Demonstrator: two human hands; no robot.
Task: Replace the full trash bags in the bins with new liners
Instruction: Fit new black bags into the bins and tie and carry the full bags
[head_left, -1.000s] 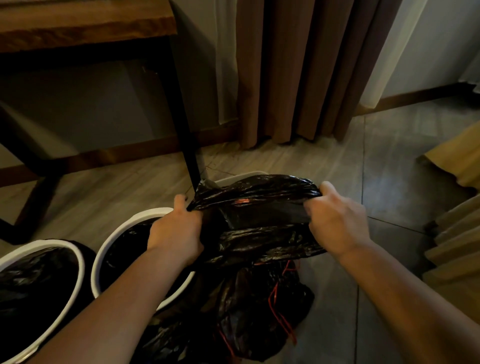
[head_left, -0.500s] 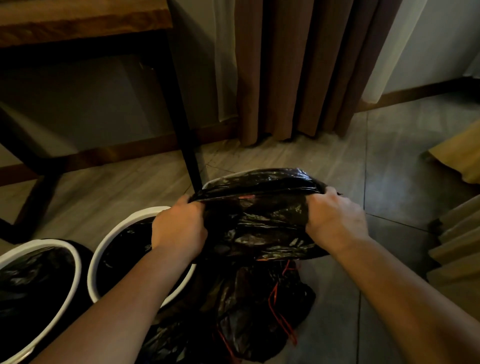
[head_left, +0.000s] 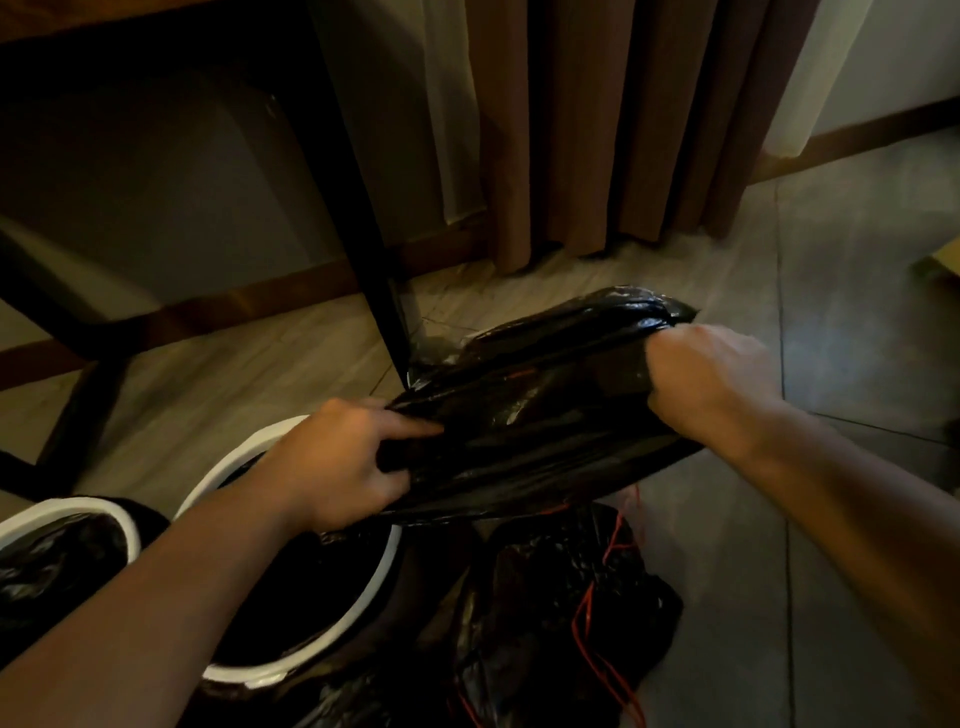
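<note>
A black trash liner (head_left: 540, 410) is stretched between both hands above the floor. My left hand (head_left: 337, 462) grips its left end, index finger lying along the plastic. My right hand (head_left: 706, 384) is fisted round its right end, held higher. The liner hides most of a third bin behind it. A white-rimmed bin (head_left: 387, 561) with black plastic inside sits under my left forearm. Another white-rimmed bin (head_left: 127, 525), also lined in black, stands at the far left. A crumpled black bag with red drawstrings (head_left: 571, 613) lies on the floor below the liner.
A black table leg (head_left: 363, 234) slants down just behind the liner, under a wooden tabletop. Brown curtains (head_left: 597, 130) hang at the back wall. Grey floor tiles (head_left: 857, 312) stretch to the right. A yellowish object shows at the right edge.
The liner has been pulled wider and tilted, my right hand moving up and right. My left hand has dropped lower and its index finger has straightened along the plastic.
</note>
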